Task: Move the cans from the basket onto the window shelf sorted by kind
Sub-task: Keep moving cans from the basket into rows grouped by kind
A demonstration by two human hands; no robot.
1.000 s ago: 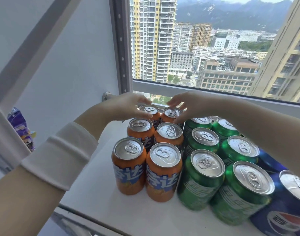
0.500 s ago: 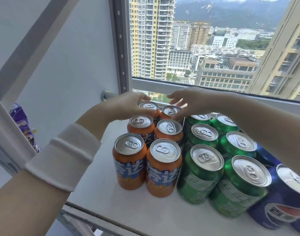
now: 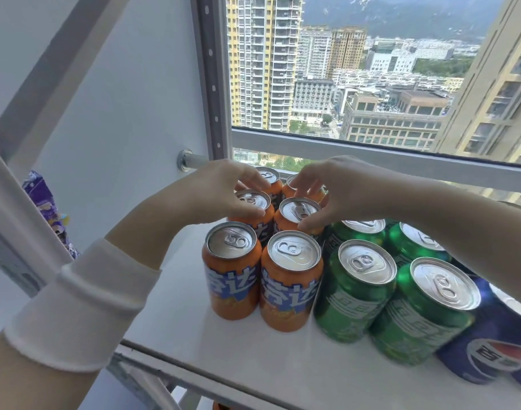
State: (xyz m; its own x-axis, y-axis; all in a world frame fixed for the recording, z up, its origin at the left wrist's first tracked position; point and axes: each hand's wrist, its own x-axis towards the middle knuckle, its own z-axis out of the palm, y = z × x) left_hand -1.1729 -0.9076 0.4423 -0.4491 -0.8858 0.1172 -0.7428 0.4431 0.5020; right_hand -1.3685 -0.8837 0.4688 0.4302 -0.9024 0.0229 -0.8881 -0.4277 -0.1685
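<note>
Head view: the left hand (image 3: 220,192) and right hand (image 3: 339,187) each clasp the top rim of an orange aluminium drink can (image 3: 251,200), the two cans side by side on the white window shelf (image 3: 253,359). Further orange pairs stand just before and behind the grips. Green aluminium cans (image 3: 362,279), then blue cola cans (image 3: 495,344), lie to their right. Sorting appears nearly done, but the basket is out of view, so any remainder cannot be confirmed.
</note>
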